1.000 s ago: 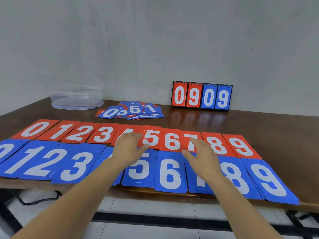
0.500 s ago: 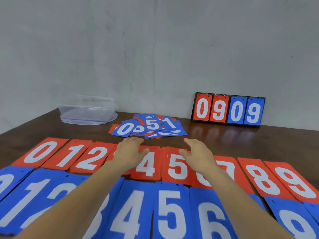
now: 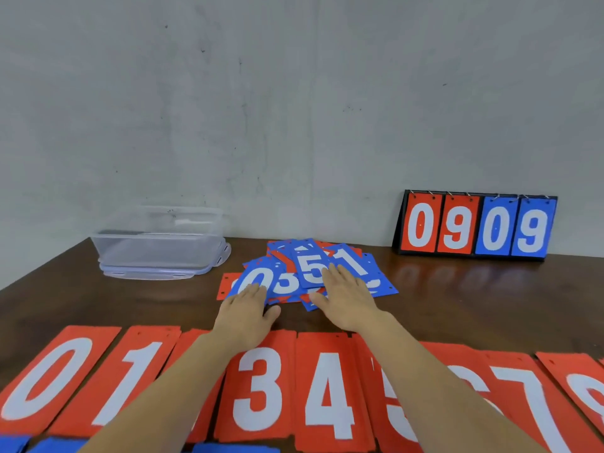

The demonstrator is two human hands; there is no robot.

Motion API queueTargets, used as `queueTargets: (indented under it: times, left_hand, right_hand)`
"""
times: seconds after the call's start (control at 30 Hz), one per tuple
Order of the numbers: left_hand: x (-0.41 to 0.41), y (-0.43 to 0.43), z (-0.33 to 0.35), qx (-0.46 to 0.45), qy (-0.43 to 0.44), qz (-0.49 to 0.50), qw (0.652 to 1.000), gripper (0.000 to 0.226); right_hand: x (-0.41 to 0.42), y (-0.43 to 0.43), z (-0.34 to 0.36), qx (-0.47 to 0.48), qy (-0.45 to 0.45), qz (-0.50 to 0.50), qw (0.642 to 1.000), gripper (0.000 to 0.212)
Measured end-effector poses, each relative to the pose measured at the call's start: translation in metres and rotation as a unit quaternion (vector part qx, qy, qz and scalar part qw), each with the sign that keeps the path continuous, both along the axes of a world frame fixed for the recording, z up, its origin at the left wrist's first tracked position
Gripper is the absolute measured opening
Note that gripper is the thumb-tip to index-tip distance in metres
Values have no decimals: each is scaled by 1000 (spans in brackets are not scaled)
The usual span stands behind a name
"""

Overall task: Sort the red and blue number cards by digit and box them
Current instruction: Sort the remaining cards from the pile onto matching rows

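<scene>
Both your hands have advanced beyond the red row [image 3: 261, 387] to the loose pile [image 3: 310, 273] of unsorted cards: your left hand [image 3: 243, 317] lies flat, fingers straight, on the pile's near-left edge over the blue 0 [image 3: 256, 279]; your right hand [image 3: 346, 295] lies flat on its middle. Left of the pile stands the clear box [image 3: 160, 246]. Risk: overlapped cards may drag together, so digits get mixed.
</scene>
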State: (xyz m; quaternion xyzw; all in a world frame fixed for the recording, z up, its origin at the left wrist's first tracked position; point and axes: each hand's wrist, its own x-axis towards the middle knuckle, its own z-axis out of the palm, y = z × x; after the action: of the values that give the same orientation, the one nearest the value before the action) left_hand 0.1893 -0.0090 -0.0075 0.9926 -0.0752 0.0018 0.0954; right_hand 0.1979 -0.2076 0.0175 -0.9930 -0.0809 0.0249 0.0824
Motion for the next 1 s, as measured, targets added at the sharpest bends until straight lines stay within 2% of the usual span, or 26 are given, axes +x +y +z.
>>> queueTargets:
  times: [0.13, 0.3, 0.37, 0.43, 0.53, 0.63, 0.7, 0.73, 0.8, 0.87, 0.93, 1.0]
  left_hand:
    - [5, -1, -3, 13, 27, -13, 999, 58]
    - [-2, -8, 3, 14, 41, -23, 999, 57]
    - [-9, -14, 6, 11, 47, -27, 998, 55]
    - [-17, -22, 11, 9, 51, -31, 998, 51]
    - [-25, -33, 16, 7, 24, -48, 999, 41]
    - [-19, -29, 21, -41, -23, -6, 999, 35]
    - [-9, -20, 21, -86, -42, 45, 994, 42]
    - [-5, -16, 21, -93, -44, 61, 993, 48]
    - [5, -10, 20, -84, -32, 84, 992, 65]
    - [12, -4, 16, -61, 7, 89, 994, 94]
    - [16, 0, 11, -14, 46, 78, 996, 109]
    - [18, 3, 6, 13, 50, 69, 996, 107]
  right_hand:
    - [13, -3, -8, -51, 40, 16, 998, 70]
    - [-15, -29, -13, -74, 30, 28, 996, 69]
    - [-29, -43, -8, -93, 24, 27, 995, 61]
    - [-41, -59, -4, -130, 16, 33, 991, 42]
    - [-51, -79, 1, -145, -43, 8, 988, 28]
    - [-42, -89, -2, -16, -94, -98, 991, 24]
    - [-30, -88, -4, 46, -98, -144, 984, 23]
    - [-22, -88, -6, 58, -84, -154, 983, 30]
    - [-10, -86, -7, 56, -49, -169, 983, 63]
    - [1, -86, -9, 35, -21, -182, 983, 94]
    - [10, -88, -12, -3, 8, -186, 983, 105]
    - [14, -90, -15, -45, 24, -179, 983, 104]
